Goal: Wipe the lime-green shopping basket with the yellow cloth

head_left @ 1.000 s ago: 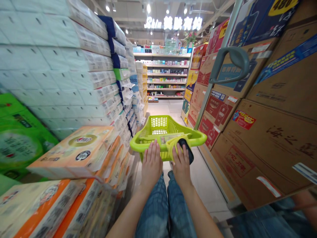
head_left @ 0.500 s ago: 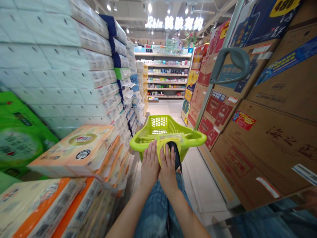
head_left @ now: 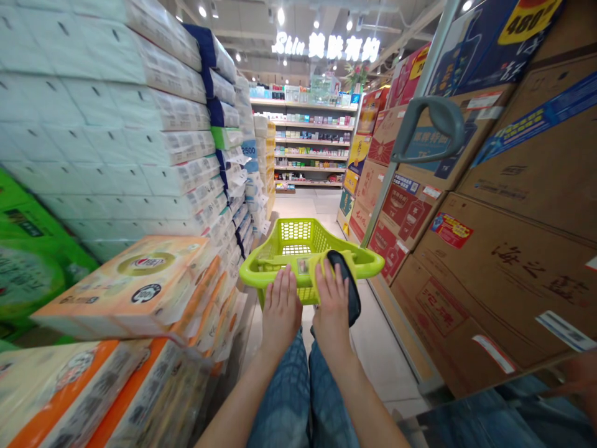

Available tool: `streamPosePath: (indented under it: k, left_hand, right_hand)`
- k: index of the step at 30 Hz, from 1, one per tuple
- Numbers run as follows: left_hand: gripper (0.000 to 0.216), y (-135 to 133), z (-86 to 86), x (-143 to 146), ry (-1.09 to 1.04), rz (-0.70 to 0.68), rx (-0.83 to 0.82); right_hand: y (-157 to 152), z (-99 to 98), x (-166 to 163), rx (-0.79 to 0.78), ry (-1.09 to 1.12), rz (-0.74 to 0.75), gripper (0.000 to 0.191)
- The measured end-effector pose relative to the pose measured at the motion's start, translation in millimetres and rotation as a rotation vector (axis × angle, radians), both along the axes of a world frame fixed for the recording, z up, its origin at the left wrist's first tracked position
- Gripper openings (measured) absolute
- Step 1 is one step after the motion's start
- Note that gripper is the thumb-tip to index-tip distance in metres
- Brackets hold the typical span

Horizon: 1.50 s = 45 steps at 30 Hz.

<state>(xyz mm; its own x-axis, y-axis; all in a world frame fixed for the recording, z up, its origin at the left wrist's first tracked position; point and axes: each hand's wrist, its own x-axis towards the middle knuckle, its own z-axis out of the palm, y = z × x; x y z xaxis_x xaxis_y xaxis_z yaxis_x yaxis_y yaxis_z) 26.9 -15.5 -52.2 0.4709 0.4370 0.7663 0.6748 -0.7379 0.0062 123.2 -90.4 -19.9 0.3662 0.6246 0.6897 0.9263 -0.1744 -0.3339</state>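
Observation:
A lime-green shopping cart basket (head_left: 370,264) stands in front of me in the aisle. My left hand (head_left: 282,300) rests on its near rim, fingers stretched out. My right hand (head_left: 332,300) presses a yellow cloth (head_left: 319,260) against the right half of the same rim. Beside and under that hand's fingers hangs a dark oval item (head_left: 353,298); whether it is joined to the cloth, I cannot tell. A small label (head_left: 303,266) shows on the rim between my hands. Perforated walls form the basket, and its visible floor bears nothing I can make out.
White tissue packs (head_left: 107,106) are stacked high on the left, with orange packs (head_left: 125,280) lower and nearer. Brown cartons (head_left: 504,249) line the right, beside a metal post with a grey handle (head_left: 431,130). Shelves (head_left: 312,143) close off the aisle's end.
My right hand has slid right along the rim with the yellow cloth and dark item, widening the gap from my left hand. The label between them is now uncovered.

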Motion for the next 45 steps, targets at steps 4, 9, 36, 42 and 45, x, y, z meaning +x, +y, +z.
streamPosePath:
  k: [4,9,36,42,45]
  left_hand:
    - [0.065,1,-1.5,-1,0.001,0.001,0.013]
    - [0.065,-1,0.5,-2,0.028,-0.017,0.004]
    - [0.072,-3,0.2,2,-0.003,0.003,-0.025]
    - [0.070,-3,3.3,-3,0.024,-0.017,-0.017]
    - [0.069,-5,7.0,-3,0.029,-0.017,-0.010]
  right_hand:
    - [-3,18.6,-7,-0.133,-0.120,0.174,0.081]
    - [-26,33.8,58,-0.151,-0.058,0.069,0.081]
    - [-3,-15.7,7,0.003,-0.108,-0.007,0.084]
    - [-17,-21.2,41,-0.020,-0.223,0.012,0.079]
    - [-30,-4.6,96,0.004,-0.159,-0.135,0.074]
